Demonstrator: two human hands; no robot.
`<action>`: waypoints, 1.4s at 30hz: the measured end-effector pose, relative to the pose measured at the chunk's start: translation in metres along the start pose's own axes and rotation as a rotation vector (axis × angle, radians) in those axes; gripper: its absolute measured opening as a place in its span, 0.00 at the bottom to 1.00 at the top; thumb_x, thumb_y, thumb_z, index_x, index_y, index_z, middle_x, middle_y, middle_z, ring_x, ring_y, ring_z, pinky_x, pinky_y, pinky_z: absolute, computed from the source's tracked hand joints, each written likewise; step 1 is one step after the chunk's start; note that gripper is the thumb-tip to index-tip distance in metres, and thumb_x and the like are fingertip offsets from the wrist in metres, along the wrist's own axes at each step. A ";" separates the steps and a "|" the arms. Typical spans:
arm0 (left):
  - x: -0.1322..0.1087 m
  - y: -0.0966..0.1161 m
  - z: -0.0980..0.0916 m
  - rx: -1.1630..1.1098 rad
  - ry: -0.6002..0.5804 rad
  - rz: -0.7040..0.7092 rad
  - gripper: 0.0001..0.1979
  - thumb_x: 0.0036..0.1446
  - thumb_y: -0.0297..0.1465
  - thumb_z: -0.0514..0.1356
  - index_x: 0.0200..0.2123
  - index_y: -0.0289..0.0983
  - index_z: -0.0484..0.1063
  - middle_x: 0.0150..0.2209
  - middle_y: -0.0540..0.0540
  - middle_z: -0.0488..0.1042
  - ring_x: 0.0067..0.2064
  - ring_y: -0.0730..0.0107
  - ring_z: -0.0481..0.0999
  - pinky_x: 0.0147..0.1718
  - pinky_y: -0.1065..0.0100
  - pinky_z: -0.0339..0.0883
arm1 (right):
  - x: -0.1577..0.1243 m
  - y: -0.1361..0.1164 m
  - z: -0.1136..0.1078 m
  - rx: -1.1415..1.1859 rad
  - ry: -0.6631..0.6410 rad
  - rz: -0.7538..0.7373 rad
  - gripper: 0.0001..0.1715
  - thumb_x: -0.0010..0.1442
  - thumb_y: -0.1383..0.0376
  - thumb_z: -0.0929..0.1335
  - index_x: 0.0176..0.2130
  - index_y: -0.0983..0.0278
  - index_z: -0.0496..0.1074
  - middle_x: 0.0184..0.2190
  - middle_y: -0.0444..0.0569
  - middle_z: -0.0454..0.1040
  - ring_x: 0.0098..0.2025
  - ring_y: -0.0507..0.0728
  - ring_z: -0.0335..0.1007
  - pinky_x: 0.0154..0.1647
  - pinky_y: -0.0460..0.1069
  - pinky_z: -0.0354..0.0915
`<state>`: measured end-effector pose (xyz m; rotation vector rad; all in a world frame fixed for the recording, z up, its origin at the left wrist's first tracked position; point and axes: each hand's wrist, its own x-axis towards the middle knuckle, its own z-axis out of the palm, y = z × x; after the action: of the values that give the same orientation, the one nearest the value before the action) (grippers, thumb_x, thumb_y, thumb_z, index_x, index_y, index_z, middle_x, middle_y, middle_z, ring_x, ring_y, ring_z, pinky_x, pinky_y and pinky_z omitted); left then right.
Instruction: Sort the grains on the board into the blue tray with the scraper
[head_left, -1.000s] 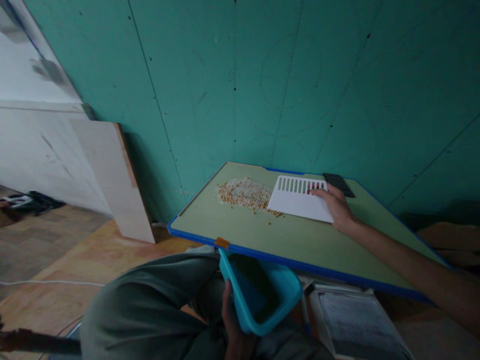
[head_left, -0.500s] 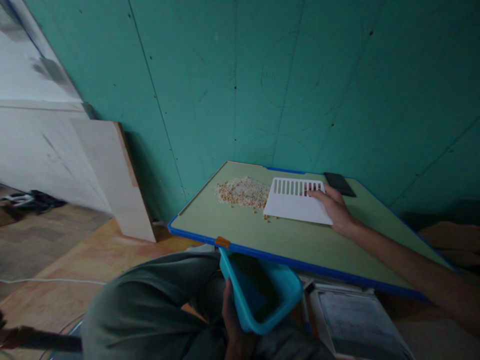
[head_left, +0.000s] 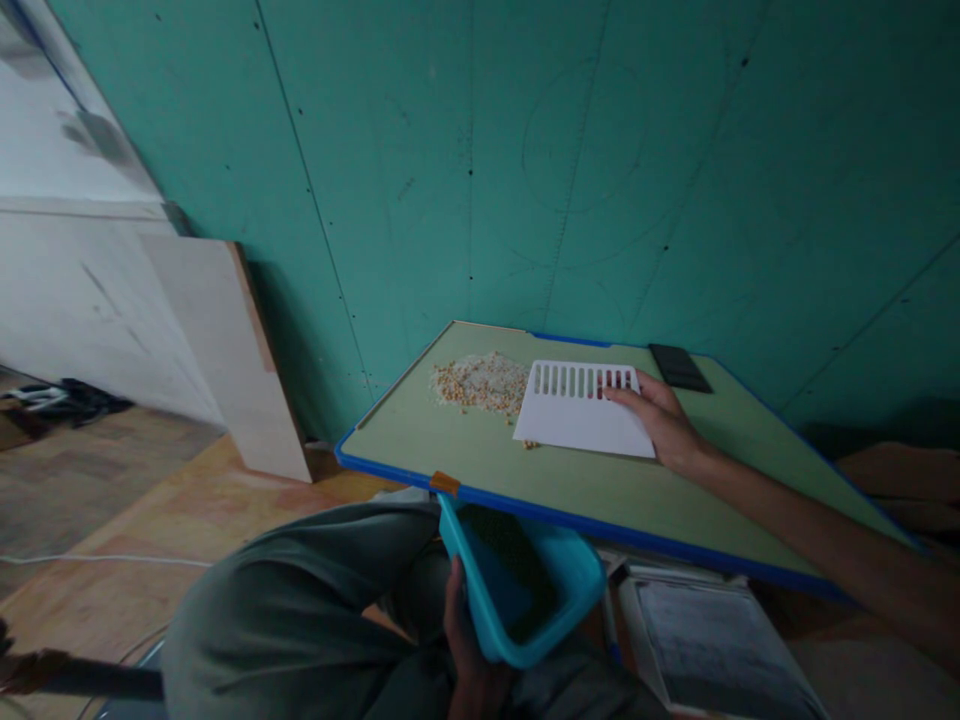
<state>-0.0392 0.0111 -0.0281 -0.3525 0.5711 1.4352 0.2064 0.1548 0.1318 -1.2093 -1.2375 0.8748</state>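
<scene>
My right hand (head_left: 664, 420) grips the right end of a white slotted plastic scraper (head_left: 585, 425), thumb on top and some fingers showing through its slots. The scraper is held over the pale green tabletop (head_left: 450, 450). Its left edge overlaps the right side of a spread pile of white grains and yellow kernels (head_left: 480, 383). Below the table's front edge, my left hand (head_left: 469, 640) clasps the left side of a blue plastic tub (head_left: 555, 630), which is tilted above my lap. Small dark green grains (head_left: 517, 560) lie inside the tub.
A dark flat pad (head_left: 679, 368) lies at the table's back right. Orange tape (head_left: 445, 483) marks the blue front edge. Behind stands a green wall (head_left: 420, 180); a pale board (head_left: 225, 350) leans at the left. A framed panel (head_left: 712, 640) sits below the table on the right.
My right hand has moved the scraper slightly left and toward me, covering a few loose kernels. My left hand and the blue tub have stayed in place.
</scene>
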 end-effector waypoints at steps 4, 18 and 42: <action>-0.006 -0.001 0.002 0.004 -0.094 -0.010 0.18 0.72 0.35 0.58 0.36 0.47 0.90 0.36 0.51 0.89 0.37 0.64 0.88 0.38 0.69 0.81 | -0.004 0.003 -0.002 -0.001 -0.100 -0.018 0.23 0.50 0.53 0.81 0.42 0.60 0.77 0.34 0.45 0.81 0.31 0.55 0.74 0.30 0.48 0.66; 0.004 -0.002 -0.011 0.005 -0.126 -0.044 0.16 0.71 0.34 0.59 0.39 0.47 0.90 0.36 0.49 0.89 0.37 0.62 0.88 0.39 0.65 0.81 | -0.034 -0.022 0.015 -0.130 -0.428 -0.041 0.26 0.51 0.50 0.82 0.37 0.61 0.72 0.28 0.40 0.71 0.28 0.51 0.66 0.27 0.45 0.61; 0.005 0.002 -0.016 0.075 -0.228 -0.070 0.12 0.68 0.38 0.63 0.42 0.47 0.90 0.37 0.48 0.89 0.52 0.52 0.87 0.55 0.55 0.79 | -0.062 -0.031 0.020 -0.359 -0.333 -0.399 0.13 0.60 0.55 0.77 0.39 0.58 0.76 0.25 0.43 0.76 0.24 0.54 0.69 0.23 0.46 0.63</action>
<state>-0.0437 0.0067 -0.0440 -0.1451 0.4223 1.3611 0.1727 0.0927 0.1471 -1.0575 -1.8915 0.5833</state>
